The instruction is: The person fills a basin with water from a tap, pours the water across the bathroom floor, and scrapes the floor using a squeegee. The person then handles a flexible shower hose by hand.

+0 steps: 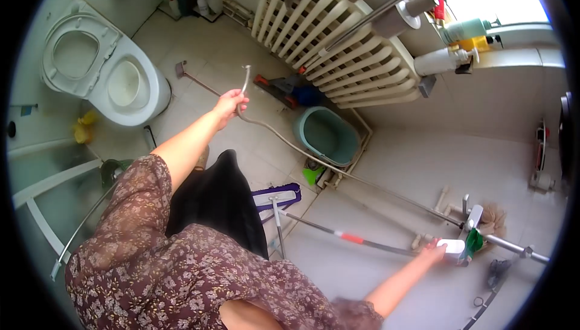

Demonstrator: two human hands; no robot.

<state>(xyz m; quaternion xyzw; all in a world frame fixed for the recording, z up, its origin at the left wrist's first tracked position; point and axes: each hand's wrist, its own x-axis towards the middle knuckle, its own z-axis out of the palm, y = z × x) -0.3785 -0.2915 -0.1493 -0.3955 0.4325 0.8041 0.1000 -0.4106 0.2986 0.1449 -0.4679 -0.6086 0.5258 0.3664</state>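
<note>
My left hand [229, 106] is closed around a thin grey flexible hose [284, 139] near its free end, which sticks up past my fingers. From there the hose runs across to the metal shower mixer [472, 216] on the wall at the right. My right hand [434, 252] reaches that mixer, its fingers closed on a small white rounded block [451, 248]. What the block is cannot be made out. A green thing [475, 240] hangs right beside it. The mop pole [350, 237] with a red band passes near my right fingers.
A green bucket [327, 136] stands below the radiator [356, 58]. At the left is a toilet [121, 82] with its lid up. A purple flat mop head [277, 197] lies on the floor near my feet. Several bottles [441, 61] line the window ledge.
</note>
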